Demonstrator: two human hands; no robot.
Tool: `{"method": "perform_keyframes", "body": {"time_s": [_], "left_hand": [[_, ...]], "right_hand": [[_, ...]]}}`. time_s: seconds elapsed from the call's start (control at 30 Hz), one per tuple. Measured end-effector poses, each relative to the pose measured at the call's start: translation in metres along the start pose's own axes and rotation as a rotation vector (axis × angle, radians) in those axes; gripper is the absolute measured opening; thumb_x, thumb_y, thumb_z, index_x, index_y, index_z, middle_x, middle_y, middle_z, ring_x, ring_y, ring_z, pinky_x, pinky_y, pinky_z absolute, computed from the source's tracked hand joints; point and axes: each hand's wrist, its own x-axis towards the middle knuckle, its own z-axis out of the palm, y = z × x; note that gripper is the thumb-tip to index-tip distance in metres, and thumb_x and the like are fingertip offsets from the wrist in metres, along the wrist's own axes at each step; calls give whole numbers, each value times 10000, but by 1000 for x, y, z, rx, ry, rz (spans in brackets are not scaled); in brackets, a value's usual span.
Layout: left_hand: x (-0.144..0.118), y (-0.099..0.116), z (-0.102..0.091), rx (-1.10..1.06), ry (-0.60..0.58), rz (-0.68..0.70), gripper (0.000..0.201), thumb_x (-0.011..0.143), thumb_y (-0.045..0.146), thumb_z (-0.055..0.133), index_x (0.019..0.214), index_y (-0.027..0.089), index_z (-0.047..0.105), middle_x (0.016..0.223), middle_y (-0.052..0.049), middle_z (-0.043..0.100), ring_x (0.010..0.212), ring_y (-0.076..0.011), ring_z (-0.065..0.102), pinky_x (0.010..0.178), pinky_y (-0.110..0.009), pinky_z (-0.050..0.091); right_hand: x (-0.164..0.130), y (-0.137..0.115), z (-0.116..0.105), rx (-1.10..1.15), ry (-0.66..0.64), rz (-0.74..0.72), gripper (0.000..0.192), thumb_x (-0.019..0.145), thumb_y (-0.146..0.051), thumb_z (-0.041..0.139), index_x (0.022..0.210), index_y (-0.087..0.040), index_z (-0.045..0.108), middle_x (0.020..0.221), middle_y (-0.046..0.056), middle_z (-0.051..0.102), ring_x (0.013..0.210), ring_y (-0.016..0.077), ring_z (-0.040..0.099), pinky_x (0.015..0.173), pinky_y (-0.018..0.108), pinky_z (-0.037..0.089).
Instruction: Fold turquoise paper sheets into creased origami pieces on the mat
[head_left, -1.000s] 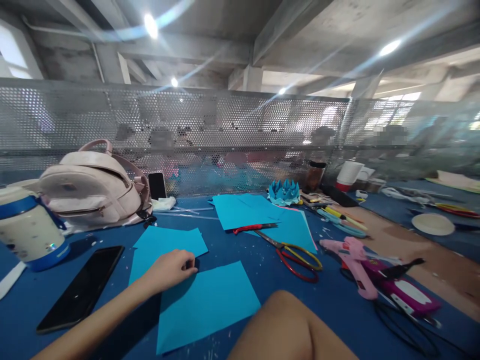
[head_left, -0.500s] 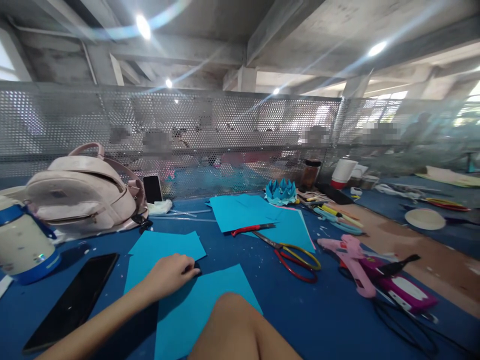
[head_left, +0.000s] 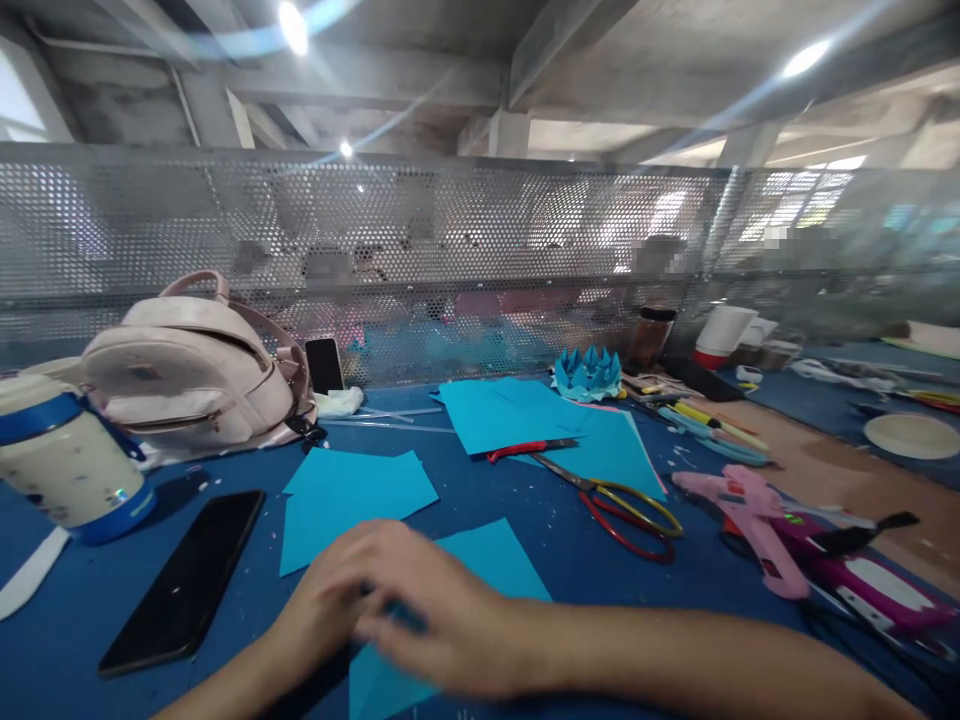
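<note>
Both my hands meet over a blue paper sheet (head_left: 495, 560) lying near the front of the blue table. My left hand (head_left: 315, 615) rests on the sheet's left part. Reaching across from the right, my right hand (head_left: 427, 605) lies on the sheet beside the left one; it is blurred and its fingers seem to pinch the paper's edge. A second blue sheet (head_left: 352, 495) lies just behind them. A black phone (head_left: 187, 580) is to the left of my left hand.
A pink backpack (head_left: 187, 375) and a white-and-blue jug (head_left: 67, 460) stand at the left. Scissors (head_left: 615, 495), a red-handled cutter (head_left: 525, 450), more blue sheets (head_left: 525, 410), a folded blue paper flower (head_left: 589, 372) and a pink glue gun (head_left: 750, 510) lie to the right. A perforated metal screen (head_left: 450, 250) backs the table.
My right arm has swung in from the lower right, bringing the hand down onto the near sheet beside my left hand. The camera view has shifted slightly.
</note>
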Motion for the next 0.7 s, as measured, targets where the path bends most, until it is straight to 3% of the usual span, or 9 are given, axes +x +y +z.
{"method": "perform_keyframes", "body": {"time_s": [0.07, 0.13, 0.3, 0.5, 0.57, 0.7], "left_hand": [[-6, -5, 0, -29, 1, 4, 375, 811, 267, 630, 1182, 282, 582, 1225, -66, 638, 1113, -295, 572, 951, -350, 449], [-11, -9, -3, -74, -9, 16, 336, 837, 240, 618, 1164, 299, 573, 1170, -45, 648, 1061, -258, 589, 917, -343, 467], [-15, -19, -13, -51, 4, 57, 188, 920, 227, 524, 1083, 308, 573, 1019, -25, 624, 962, -220, 588, 816, -344, 486], [-15, -29, -12, -6, 9, 84, 197, 946, 234, 491, 1114, 313, 557, 1053, -33, 621, 975, -220, 594, 827, -364, 499], [-15, -30, -11, -3, -8, 90, 200, 950, 248, 490, 1128, 320, 546, 1064, -32, 625, 983, -219, 601, 836, -367, 506], [-16, -33, -11, -9, -32, 78, 186, 956, 273, 483, 1126, 322, 539, 1070, -34, 623, 998, -224, 606, 838, -370, 514]], "right_hand": [[-10, 31, -22, -19, 248, 148, 285, 1003, -291, 363, 1231, -195, 506, 1211, 97, 560, 1172, 204, 494, 1016, 377, 391], [-28, 56, -36, -65, 323, 255, 259, 980, -311, 435, 1199, -226, 543, 1200, 77, 571, 1158, 215, 499, 1015, 393, 382], [-61, 89, -50, -141, 295, 407, 301, 941, -370, 526, 1220, -259, 531, 1195, 66, 588, 1136, 230, 521, 1014, 405, 381], [-61, 103, -53, -111, 243, 465, 178, 915, -354, 577, 1071, -270, 593, 1132, 16, 633, 1110, 217, 557, 1133, 482, 215], [-62, 106, -53, -105, 259, 461, 159, 927, -333, 556, 1066, -268, 597, 1116, 21, 641, 1096, 215, 566, 1123, 483, 237], [-61, 103, -53, -113, 309, 434, 180, 960, -285, 475, 1098, -258, 587, 1101, 54, 631, 1065, 215, 570, 985, 417, 419]]}}
